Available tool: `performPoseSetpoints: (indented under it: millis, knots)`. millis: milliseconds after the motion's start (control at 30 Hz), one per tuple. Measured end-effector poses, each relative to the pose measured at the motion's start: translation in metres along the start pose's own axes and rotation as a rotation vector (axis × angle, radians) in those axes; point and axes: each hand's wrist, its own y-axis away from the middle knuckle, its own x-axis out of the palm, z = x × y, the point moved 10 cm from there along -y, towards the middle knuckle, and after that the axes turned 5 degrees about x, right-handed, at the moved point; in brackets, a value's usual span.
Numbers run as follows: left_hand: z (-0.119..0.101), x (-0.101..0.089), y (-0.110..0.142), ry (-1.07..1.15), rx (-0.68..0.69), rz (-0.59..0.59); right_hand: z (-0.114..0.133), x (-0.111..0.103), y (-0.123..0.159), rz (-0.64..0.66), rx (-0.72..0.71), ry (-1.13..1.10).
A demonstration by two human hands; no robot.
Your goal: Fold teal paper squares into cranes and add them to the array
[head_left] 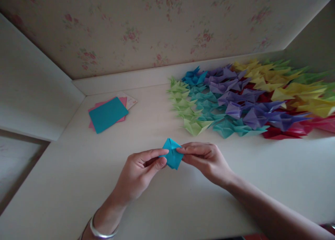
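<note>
A small folded piece of blue origami paper [173, 157] is held between both hands above the white table [146, 212]. It is diamond-shaped, with a crease or slit running down from its top corner. My left hand [142, 170] pinches its left side between thumb and fingers. On the opposite side, my right hand [206, 159] grips the edge with thumb and forefinger. The fingers behind the paper are partly hidden.
At the left lies a stack of paper sheets [108, 115], blue over pink. Rows of folded paper cranes [230, 100] in green, teal, purple, yellow and red fill the right back. A floral wall [146, 27] stands behind, a white panel [34, 72] at left.
</note>
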Motion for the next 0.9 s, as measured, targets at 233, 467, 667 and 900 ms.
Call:
performPoseSetpoints:
  millis: [233,467,667,900]
  knots:
    - [0.010,0.006,0.001,0.155,-0.122,0.013,0.008,0.003,0.002,0.031,-0.039,0.006]
    - [0.005,0.012,0.000,0.066,-0.077,0.011,0.001,0.022,0.003,0.153,0.026,-0.064]
    - [0.011,0.015,0.001,0.050,-0.125,-0.030,-0.032,0.020,0.005,0.016,0.201,-0.122]
    - [0.012,0.017,0.003,0.107,-0.149,0.070,-0.038,0.014,0.003,-0.009,0.280,-0.192]
